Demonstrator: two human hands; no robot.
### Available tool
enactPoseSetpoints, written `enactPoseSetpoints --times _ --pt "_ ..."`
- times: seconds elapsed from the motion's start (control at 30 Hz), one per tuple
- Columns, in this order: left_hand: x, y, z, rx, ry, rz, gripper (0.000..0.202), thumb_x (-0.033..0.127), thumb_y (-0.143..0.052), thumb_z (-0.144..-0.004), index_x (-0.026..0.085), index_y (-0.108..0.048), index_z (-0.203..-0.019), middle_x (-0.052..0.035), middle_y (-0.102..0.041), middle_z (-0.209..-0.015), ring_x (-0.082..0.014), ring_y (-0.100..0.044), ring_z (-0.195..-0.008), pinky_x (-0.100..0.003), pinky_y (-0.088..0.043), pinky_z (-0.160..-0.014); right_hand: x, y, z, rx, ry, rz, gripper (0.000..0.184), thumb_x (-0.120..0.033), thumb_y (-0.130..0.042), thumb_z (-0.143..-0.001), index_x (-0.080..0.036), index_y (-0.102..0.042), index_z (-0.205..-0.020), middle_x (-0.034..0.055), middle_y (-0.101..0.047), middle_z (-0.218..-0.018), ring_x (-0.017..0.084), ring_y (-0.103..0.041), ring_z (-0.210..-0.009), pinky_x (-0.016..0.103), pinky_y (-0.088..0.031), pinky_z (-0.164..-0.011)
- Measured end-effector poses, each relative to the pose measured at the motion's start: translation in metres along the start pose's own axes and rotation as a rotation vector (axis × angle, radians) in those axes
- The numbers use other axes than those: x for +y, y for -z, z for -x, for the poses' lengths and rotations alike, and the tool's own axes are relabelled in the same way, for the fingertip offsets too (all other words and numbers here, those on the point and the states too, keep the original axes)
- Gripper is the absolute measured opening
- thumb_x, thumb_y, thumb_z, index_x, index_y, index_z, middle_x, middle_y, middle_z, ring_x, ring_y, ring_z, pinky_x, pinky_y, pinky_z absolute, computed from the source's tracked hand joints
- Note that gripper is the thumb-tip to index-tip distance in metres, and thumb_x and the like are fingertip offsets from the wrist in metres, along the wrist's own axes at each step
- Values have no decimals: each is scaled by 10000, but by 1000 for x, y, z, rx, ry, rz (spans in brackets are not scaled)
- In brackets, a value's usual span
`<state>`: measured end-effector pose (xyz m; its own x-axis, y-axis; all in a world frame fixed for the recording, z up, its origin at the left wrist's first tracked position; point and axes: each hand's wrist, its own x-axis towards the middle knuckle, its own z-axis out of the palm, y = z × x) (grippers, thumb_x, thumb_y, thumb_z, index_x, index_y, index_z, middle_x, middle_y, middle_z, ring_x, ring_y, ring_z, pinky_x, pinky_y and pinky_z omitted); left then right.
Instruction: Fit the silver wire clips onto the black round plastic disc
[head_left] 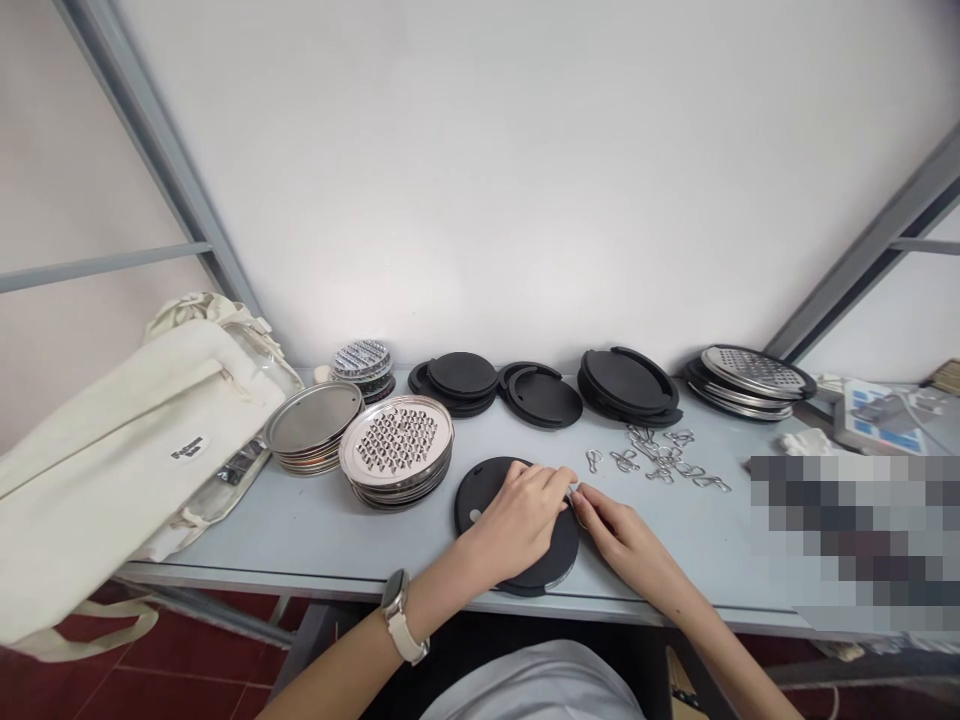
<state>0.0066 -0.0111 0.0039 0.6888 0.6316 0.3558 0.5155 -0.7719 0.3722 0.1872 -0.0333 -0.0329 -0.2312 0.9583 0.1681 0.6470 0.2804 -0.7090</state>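
A round black disc (480, 485) lies near the table's front edge, with a small pale spot on its left part. Across its upper right rests my left hand (525, 515), wearing a watch, its fingers bent and drawn together at the rim. My right hand (611, 525) meets it there from the right, thumb and finger pinched. Something small and shiny seems to be between the fingertips, too hidden to name. Just beyond my hands, several bent-wire metal clips (664, 457) are scattered. To the left stands a stack of round metal grater plates (397, 440).
Along the wall are smooth metal discs (315, 420), patterned discs (362, 357), stacks of black discs (463, 375), black rimmed holders (630, 383) and more grater plates (754, 370). A cream bag (165, 410) covers the left end. A blue-white box (881, 415) sits right.
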Motion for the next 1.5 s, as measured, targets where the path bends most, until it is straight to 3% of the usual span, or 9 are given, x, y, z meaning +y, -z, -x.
enactPoseSetpoints --times 0.47,1.5 --pt "-1 -2 0 7 -3 -9 229 80 -384 -933 172 -469 -1125 -58 -606 -1001 -206 -551 -931 -330 -367 -848 1 0 0 -8 9 3 358 -413 -308 -987 -197 -532 -810 23 -620 -744 181 -550 -678 275 -443 -661" --pt "-2 -3 0 -3 0 27 291 80 -379 -936 174 -461 -1200 -72 -610 -1084 -206 -555 -1001 -351 -374 -888 0 0 1 -1 5 19 319 -409 -335 -965 -214 -464 -748 1 -563 -672 170 -513 -611 272 -430 -587"
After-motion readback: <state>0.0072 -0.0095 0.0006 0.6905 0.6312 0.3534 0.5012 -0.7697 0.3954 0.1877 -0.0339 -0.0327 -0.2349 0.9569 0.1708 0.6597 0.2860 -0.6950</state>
